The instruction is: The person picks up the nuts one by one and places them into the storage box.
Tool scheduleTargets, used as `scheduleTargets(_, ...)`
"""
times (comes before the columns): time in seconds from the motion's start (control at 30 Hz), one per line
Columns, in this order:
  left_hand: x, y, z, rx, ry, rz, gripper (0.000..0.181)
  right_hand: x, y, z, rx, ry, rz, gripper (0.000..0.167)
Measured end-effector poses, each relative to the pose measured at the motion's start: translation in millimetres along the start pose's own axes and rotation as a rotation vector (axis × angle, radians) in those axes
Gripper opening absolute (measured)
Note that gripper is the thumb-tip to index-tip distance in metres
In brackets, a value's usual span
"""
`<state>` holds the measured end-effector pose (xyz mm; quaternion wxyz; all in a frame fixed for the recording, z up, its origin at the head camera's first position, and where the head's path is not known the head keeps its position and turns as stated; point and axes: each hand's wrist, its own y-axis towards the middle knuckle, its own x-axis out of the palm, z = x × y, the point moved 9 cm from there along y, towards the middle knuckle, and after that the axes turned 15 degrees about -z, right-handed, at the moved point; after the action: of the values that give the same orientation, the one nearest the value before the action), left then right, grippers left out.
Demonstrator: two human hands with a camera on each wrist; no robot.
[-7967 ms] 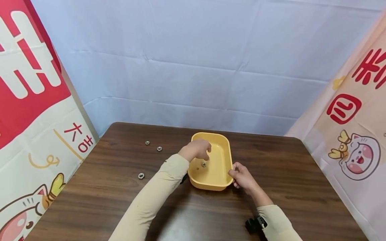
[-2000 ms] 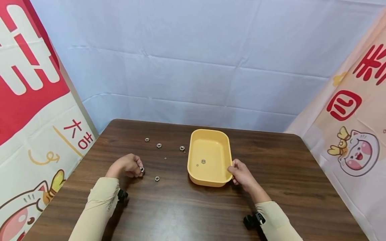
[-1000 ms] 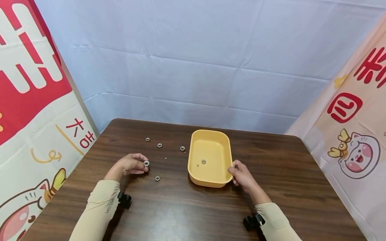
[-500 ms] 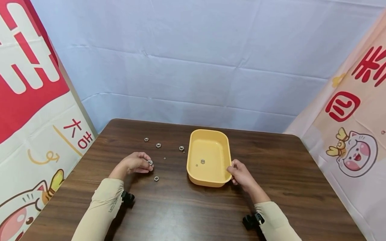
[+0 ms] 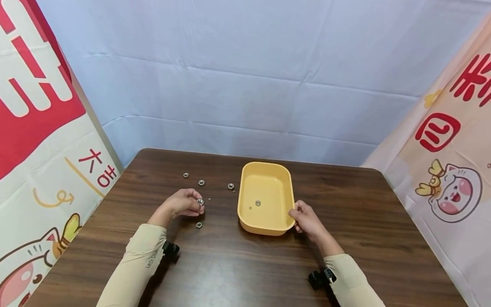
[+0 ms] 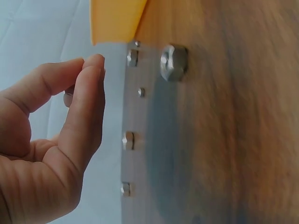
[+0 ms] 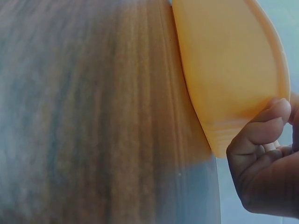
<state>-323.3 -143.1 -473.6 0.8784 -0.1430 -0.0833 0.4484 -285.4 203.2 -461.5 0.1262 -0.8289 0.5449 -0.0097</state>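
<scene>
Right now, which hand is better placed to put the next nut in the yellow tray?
Likely the left hand: it pinches a nut to the left of the yellow tray. The right hand is occupied, gripping the tray near its front right corner.

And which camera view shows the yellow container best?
The head view: it shows the yellow container nearly whole, rim and inside. The left wrist view has only a part, cut off at the top; the right wrist view, some of its side and the right hand gripping it.
</scene>
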Motion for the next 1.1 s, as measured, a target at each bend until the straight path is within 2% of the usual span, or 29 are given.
scheduleTargets(0.23, 8.8, 6.7, 9.4, -0.025, 0.025, 0.004, 0.025, 5.0, -8.4, -13.4, 0.003, -0.011, -0.004, 0.011)
scheduleTargets(0.33, 11.0, 11.0, 11.1, -0.027, 0.020, 0.007, 0.025, 2.5, -6.1, -8.6, -0.001, -0.015, -0.008, 0.011)
scheduleTargets(0.6, 22.9, 22.0, 13.9, 0.017, -0.020, -0.042, 0.024, -7.3, 8.0, 17.7, -0.005, -0.008, 0.010, 0.013)
scheduleTargets(0.93, 36.3, 40.3, 15.9, -0.008, -0.027, -0.044, 0.026, -7.5, 5.6, 17.4, -0.015, 0.005, 0.020, 0.014)
scheduleTargets(1.1, 41.3, 47.6, 20.1, -0.018, -0.021, -0.049, 0.029, -5.3, 6.4, 13.5, -0.011, 0.015, -0.017, 0.012)
